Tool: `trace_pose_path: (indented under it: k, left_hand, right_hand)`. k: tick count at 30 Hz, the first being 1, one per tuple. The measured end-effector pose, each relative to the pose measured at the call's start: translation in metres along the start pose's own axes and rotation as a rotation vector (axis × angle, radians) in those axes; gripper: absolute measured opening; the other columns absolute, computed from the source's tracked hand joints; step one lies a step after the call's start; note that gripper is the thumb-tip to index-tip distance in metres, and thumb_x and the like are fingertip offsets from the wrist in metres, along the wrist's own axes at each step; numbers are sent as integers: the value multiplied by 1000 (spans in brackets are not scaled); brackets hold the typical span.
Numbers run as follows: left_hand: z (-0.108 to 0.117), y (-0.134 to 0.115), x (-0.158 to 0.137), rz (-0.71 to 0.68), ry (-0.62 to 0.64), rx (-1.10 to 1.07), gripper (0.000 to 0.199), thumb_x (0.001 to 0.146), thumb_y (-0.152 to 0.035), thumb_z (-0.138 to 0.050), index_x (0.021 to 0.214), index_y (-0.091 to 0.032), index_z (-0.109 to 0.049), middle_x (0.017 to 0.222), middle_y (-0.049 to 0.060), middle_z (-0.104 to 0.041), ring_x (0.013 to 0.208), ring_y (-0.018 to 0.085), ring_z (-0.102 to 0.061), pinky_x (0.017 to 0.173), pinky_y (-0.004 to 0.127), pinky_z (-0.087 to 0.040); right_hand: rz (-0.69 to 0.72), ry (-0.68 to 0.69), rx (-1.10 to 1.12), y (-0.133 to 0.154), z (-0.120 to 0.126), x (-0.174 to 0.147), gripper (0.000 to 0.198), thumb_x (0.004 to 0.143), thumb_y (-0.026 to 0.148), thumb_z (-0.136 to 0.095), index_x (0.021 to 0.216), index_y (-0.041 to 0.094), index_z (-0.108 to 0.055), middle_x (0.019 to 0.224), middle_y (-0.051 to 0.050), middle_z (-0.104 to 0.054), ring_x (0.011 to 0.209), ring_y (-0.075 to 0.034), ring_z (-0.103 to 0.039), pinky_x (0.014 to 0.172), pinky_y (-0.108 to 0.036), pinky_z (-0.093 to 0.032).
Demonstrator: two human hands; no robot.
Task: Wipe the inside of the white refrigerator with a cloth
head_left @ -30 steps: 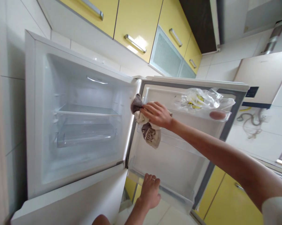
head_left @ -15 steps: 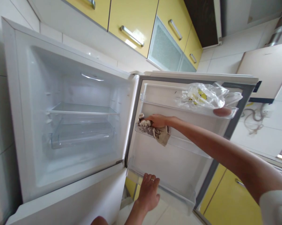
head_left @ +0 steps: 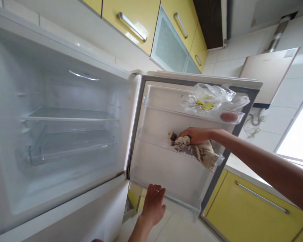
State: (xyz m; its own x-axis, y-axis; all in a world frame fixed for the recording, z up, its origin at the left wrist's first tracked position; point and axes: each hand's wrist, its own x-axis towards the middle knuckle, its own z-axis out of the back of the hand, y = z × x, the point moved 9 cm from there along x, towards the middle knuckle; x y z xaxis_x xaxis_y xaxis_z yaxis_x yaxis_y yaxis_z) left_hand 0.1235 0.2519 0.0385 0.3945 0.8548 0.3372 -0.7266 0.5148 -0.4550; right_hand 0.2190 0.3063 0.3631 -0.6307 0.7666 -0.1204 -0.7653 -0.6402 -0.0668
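Observation:
In the head view a fridge door [head_left: 164,117] stands open, with clear plastic shelves on its inner side. My right hand [head_left: 198,135] is closed on a bunched beige and brown cloth [head_left: 204,154], pressed into the middle door shelf [head_left: 154,138]. Part of the cloth hangs over that shelf's front edge. Lower down, my left hand [head_left: 153,205], with a ring on one finger, hooks its fingers over the rim of the bottom door shelf [head_left: 178,201]. Its fingertips are partly hidden.
On the top door shelf lie a crumpled clear plastic bag [head_left: 212,97] and a reddish-brown round thing [head_left: 229,117]. To the left is the fridge compartment [head_left: 73,94] with a glass shelf [head_left: 73,114] and a clear drawer [head_left: 71,151]. Yellow cabinets [head_left: 252,205] stand behind the door.
My right hand has slid the cloth along the middle door shelf, away from the hinge toward the door's outer edge. My left hand stays at the bottom shelf. The view has shifted right.

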Motion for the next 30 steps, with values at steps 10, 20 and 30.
trace_pose_path:
  k: [10, 20, 30]
  left_hand:
    - [-9, 2, 0, -62, -60, 25, 63, 84, -19, -68, 146, -17, -59, 149, 14, -62, 147, 35, -49, 131, 62, -24]
    - [-21, 5, 0, -99, -164, -5, 65, 80, -18, -72, 144, -15, -60, 145, 17, -65, 145, 36, -52, 130, 65, -27]
    - [-39, 15, 8, -110, -233, 20, 69, 76, -13, -69, 144, -18, -60, 148, 16, -63, 148, 36, -49, 130, 65, -29]
  right_hand:
    - [215, -620, -773, 17, 4, -80, 69, 79, -6, -51, 138, 26, -68, 131, -9, -73, 114, -28, -63, 91, -38, -49]
    - [10, -920, -1062, 26, 17, -42, 39, 98, 13, -56, 134, 24, -67, 120, -12, -69, 101, -27, -54, 82, -38, -37]
    - [5, -859, -972, 67, 34, 48, 38, 103, 13, -46, 137, 18, -63, 115, -15, -67, 100, -28, -54, 81, -41, -34]
